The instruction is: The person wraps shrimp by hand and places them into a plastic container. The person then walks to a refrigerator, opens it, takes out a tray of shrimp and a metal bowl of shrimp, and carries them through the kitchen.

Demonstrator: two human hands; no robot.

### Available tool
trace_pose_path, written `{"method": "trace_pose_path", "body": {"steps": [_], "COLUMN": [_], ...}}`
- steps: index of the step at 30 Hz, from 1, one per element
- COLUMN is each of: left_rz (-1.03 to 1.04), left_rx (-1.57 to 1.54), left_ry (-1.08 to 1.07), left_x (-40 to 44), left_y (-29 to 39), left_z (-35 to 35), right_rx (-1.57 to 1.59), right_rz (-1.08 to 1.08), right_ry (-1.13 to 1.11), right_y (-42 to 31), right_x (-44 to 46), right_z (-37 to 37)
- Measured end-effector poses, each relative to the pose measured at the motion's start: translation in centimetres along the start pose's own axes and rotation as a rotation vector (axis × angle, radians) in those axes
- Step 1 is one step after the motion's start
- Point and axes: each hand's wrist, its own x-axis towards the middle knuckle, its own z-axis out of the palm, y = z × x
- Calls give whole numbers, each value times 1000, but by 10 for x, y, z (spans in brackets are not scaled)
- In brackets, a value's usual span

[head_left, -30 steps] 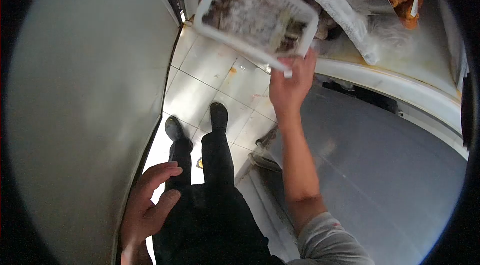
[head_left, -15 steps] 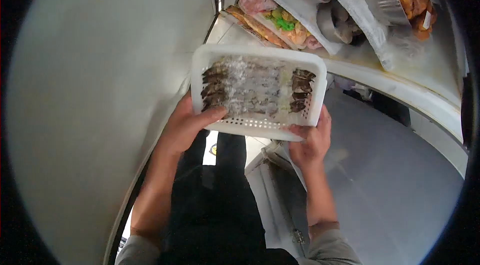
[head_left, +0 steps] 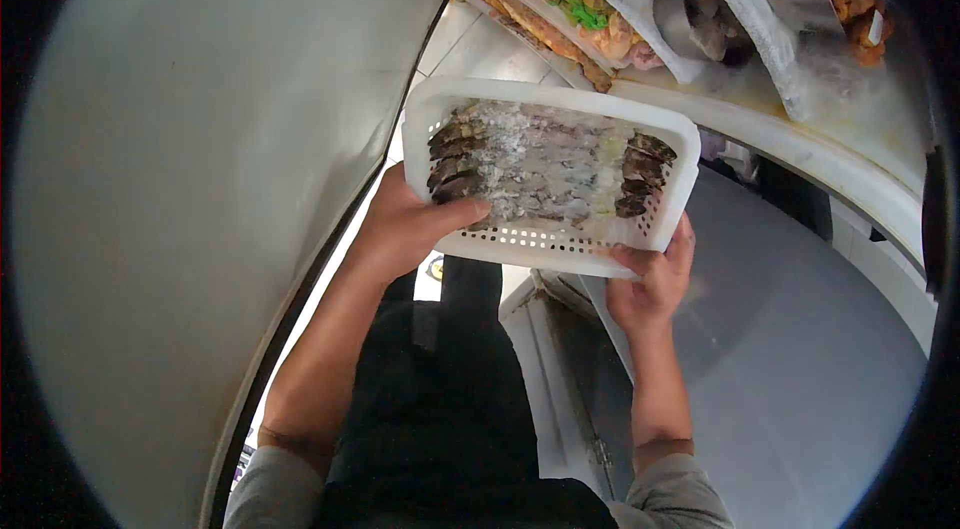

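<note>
A white perforated plastic basket (head_left: 530, 247) is held up in front of my body, tilted slightly. Inside it lies a frosty block of dark, frozen seafood (head_left: 550, 167), perhaps shrimp, with dark ends at both sides. My left hand (head_left: 405, 229) grips the basket's near left corner, its thumb over the rim and on the frozen block. At the near right corner my right hand (head_left: 650, 279) holds the rim, thumb on top; its other fingers are partly hidden by the basket.
Frosted freezer shelves (head_left: 740, 19) at the upper right hold meat, a metal container (head_left: 685, 19) and a green-tied bag (head_left: 585, 14). A large pale door panel (head_left: 200, 179) fills the left. A grey door (head_left: 790, 329) stands low on the right.
The basket has come down from the shelf side to in front of my body. My left hand has risen and taken hold of it. Lately both hands and basket shifted slightly right in view.
</note>
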Motion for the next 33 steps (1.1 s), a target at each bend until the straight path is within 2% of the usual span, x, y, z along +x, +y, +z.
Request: {"method": "trace_pose_path", "body": {"steps": [1, 4, 7, 11, 15, 18, 21, 27, 30, 33], "left_rz": [1, -35, -167, -121, -110, -96, -51, -115, -84, -244], "left_rx": [43, -545, -357, -233, -119, -82, -54, -129, -59, -263], "left_ry": [-10, -1, 54, 228, 225, 163, 165, 192, 228, 284], "left_x": [-2, -9, 10, 18, 17, 20, 14, 9, 13, 16], "left_y": [3, 20, 10, 0, 0, 12, 25, 26, 8, -4], "left_z": [1, 8, -2, 10, 12, 12, 11, 20, 26, 24], "right_rx": [-28, -10, 58, -85, -34, 11, -136, -89, -62, 44], "right_rz": [-13, -23, 15, 277, 144, 243, 241, 249, 220, 239], "right_ry": [-42, -38, -190, -429, -325, -361, -303, -318, -355, -405], "right_y": [-2, -11, -5, -29, -42, -72, -88, -79, -63, -59], "right_x": [4, 14, 16, 54, 60, 71, 72, 69, 61, 56], "right_z": [-8, -15, -17, -34, -14, 36, 67, 70, 73, 69]}}
